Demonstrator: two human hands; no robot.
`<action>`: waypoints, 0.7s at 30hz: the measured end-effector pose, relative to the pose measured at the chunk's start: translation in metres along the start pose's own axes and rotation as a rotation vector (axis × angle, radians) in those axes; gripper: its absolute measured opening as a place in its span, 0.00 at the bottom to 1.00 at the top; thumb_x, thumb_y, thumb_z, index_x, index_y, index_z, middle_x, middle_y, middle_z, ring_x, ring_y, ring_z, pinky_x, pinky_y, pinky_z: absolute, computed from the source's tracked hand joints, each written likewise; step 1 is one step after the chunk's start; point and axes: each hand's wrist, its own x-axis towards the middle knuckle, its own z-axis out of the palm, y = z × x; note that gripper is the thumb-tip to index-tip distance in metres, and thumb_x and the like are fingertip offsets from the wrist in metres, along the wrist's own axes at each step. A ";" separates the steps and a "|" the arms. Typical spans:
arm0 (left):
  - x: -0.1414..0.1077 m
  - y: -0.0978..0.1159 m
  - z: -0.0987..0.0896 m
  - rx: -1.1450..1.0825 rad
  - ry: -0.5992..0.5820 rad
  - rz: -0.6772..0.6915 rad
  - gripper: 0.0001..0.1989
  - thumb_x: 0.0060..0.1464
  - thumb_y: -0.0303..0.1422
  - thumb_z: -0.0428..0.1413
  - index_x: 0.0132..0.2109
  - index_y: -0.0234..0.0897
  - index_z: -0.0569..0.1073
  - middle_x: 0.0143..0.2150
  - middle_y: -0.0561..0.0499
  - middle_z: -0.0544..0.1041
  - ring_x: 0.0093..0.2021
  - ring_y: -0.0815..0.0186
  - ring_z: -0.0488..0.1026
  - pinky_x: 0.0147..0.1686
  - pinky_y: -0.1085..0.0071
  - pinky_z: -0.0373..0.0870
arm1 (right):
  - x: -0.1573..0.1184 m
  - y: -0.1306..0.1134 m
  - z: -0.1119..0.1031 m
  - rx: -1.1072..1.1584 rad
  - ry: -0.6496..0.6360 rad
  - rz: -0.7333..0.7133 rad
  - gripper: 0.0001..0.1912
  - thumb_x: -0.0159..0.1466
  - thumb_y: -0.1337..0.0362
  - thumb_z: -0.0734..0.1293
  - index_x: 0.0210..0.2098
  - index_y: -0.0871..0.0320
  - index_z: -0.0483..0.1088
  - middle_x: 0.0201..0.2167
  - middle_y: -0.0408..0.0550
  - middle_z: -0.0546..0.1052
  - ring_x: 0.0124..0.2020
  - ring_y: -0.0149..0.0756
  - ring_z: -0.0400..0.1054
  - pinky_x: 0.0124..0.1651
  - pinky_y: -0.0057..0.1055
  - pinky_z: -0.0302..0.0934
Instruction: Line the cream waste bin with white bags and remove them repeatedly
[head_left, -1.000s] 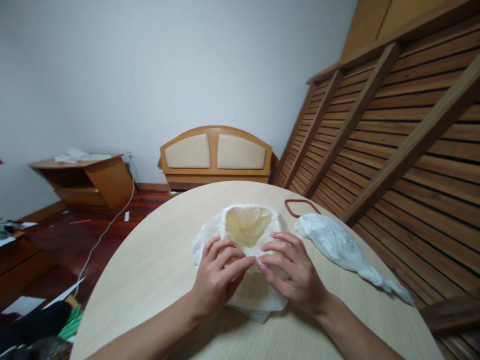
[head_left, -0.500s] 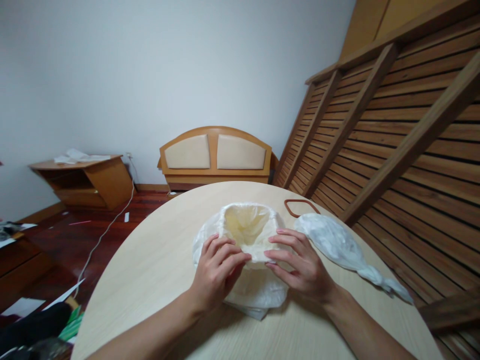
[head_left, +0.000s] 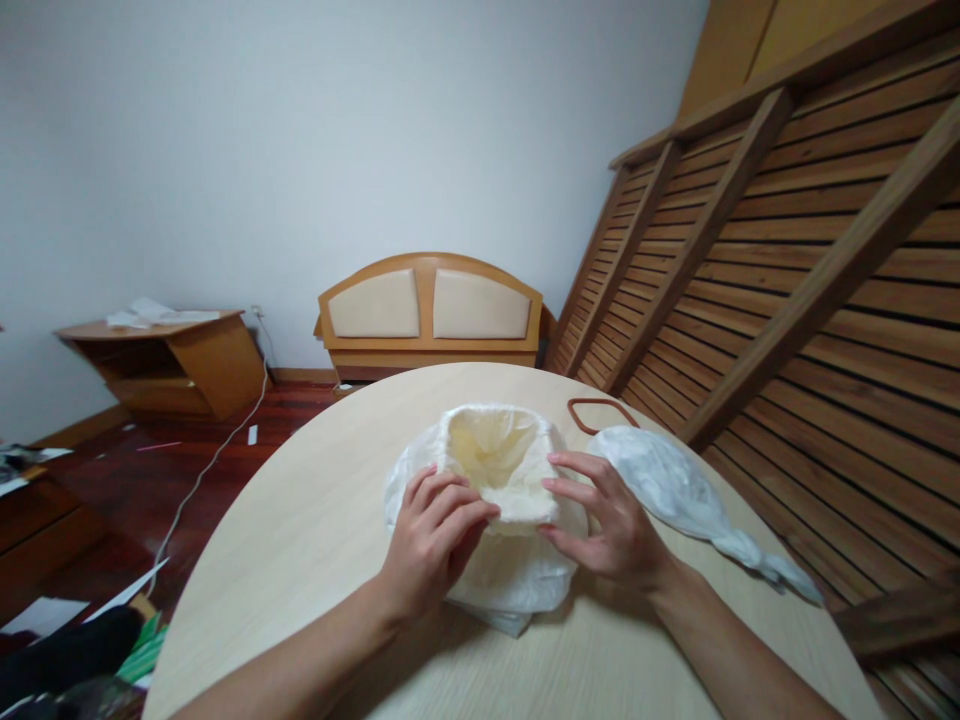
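Observation:
A white plastic bag (head_left: 517, 585) stands on the table in front of me, its round mouth turned up and its edge gathered and folded over. Yellowish colour shows inside the mouth; whatever holds the bag upright is covered by it. My left hand (head_left: 439, 535) is closed on the near left part of the folded edge, thumb and fingers pinching the plastic. At the near right side of the mouth, my right hand (head_left: 611, 520) has its fingers spread, their tips touching the plastic without closing on it.
A knotted white bag (head_left: 667, 485) lies at the table's right, beside a brown ring-shaped frame (head_left: 574, 415). The round table (head_left: 300, 530) fills the front. Slatted wooden panels (head_left: 750, 260) lean at the right. A headboard (head_left: 427, 300) and low cabinet (head_left: 210, 365) stand behind.
My right hand has shifted slightly right along the bag's edge, and its fingers have spread further apart. My left hand stays almost in place, still pinching the edge.

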 end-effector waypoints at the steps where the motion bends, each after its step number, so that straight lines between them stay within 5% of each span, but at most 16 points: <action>1: 0.000 0.000 0.000 0.002 0.002 0.000 0.08 0.63 0.24 0.55 0.45 0.40 0.76 0.37 0.52 0.80 0.46 0.62 0.71 0.57 0.61 0.60 | 0.000 0.000 -0.001 0.001 0.002 0.001 0.19 0.63 0.63 0.70 0.53 0.58 0.69 0.54 0.59 0.72 0.54 0.48 0.69 0.52 0.45 0.70; 9: 0.003 0.001 -0.001 -0.006 0.016 0.000 0.07 0.63 0.24 0.55 0.44 0.40 0.76 0.37 0.52 0.80 0.45 0.63 0.72 0.57 0.61 0.62 | 0.000 -0.001 -0.001 -0.029 -0.015 0.010 0.14 0.64 0.73 0.66 0.48 0.55 0.72 0.54 0.55 0.73 0.54 0.45 0.69 0.52 0.43 0.70; 16: 0.002 0.002 -0.001 -0.010 0.014 -0.006 0.08 0.64 0.24 0.55 0.44 0.40 0.76 0.37 0.52 0.80 0.46 0.63 0.72 0.57 0.61 0.61 | 0.005 -0.016 -0.001 -0.061 -0.025 -0.052 0.17 0.61 0.65 0.71 0.50 0.57 0.73 0.55 0.56 0.74 0.58 0.49 0.66 0.56 0.48 0.66; 21: 0.003 0.005 -0.001 -0.011 0.015 0.008 0.08 0.64 0.25 0.55 0.45 0.41 0.76 0.36 0.53 0.81 0.45 0.63 0.72 0.58 0.61 0.60 | 0.012 -0.031 0.005 -0.068 -0.019 -0.026 0.11 0.65 0.70 0.68 0.47 0.55 0.74 0.47 0.49 0.79 0.56 0.45 0.67 0.57 0.44 0.65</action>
